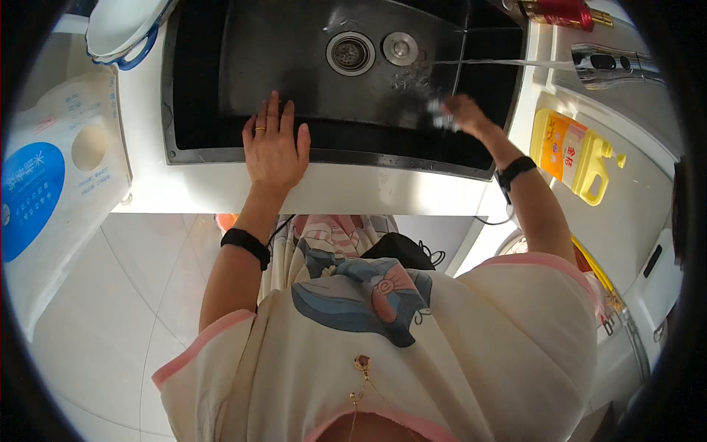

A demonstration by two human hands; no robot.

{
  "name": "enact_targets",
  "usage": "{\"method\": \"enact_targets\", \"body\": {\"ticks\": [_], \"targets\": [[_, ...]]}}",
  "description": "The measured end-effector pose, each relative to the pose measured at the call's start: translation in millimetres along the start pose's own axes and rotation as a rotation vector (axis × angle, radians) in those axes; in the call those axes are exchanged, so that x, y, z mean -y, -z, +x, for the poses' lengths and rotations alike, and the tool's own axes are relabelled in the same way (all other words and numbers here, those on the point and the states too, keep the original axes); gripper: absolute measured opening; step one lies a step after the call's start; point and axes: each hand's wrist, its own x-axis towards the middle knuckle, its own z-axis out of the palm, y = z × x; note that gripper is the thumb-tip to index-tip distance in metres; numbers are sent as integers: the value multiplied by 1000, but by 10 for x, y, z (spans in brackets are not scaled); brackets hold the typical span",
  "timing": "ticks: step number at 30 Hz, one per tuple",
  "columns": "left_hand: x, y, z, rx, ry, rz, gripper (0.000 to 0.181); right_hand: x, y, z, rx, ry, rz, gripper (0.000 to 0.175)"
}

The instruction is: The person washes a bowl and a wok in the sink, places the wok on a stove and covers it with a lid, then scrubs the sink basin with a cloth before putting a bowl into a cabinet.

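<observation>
My left hand (276, 141) lies flat on the near rim of the dark kitchen sink (276, 66), fingers apart, holding nothing; a ring is on one finger. Over the right part of the basin, my right hand (467, 116) grips a blurred silvery scrubber (442, 115), possibly steel wool. A thin stream of water (497, 62) runs from the chrome faucet (613, 65) at the right into the basin. The sink drain (350, 53) shows its strainer, and a round metal drain stopper (400, 48) lies beside it on the basin floor.
Right of the sink lies a yellow detergent jug (571, 152), with a red-and-gold bottle (563, 12) farther back. A white bowl with a blue handle (124, 33) stands at the back left. At the left is a large translucent plastic bag (66, 166). The white counter edge (353, 193) runs before my body.
</observation>
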Motion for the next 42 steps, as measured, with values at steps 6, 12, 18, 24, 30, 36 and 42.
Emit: {"method": "enact_targets", "body": {"ticks": [6,12,18,24,30,36,42], "targets": [[-6,-7,-21,-2,-10,10,37,389,-440,-471,368,69,75,38],[-50,-20,-79,10,32,19,39,1806,-399,-341,497,206,169,39],[53,71,-66,-2,30,-9,39,1061,-169,-426,558,197,-184,40],[97,104,22,2,27,-48,40,209,-809,128,350,-123,-98,39],[161,160,84,4,38,-90,41,1165,-545,554,376,27,-133,37],[202,342,24,14,37,-121,41,1533,42,323,-658,24,817,28],[181,545,-151,46,45,-130,40,2363,1077,-451,-792,331,1754,19]]}}
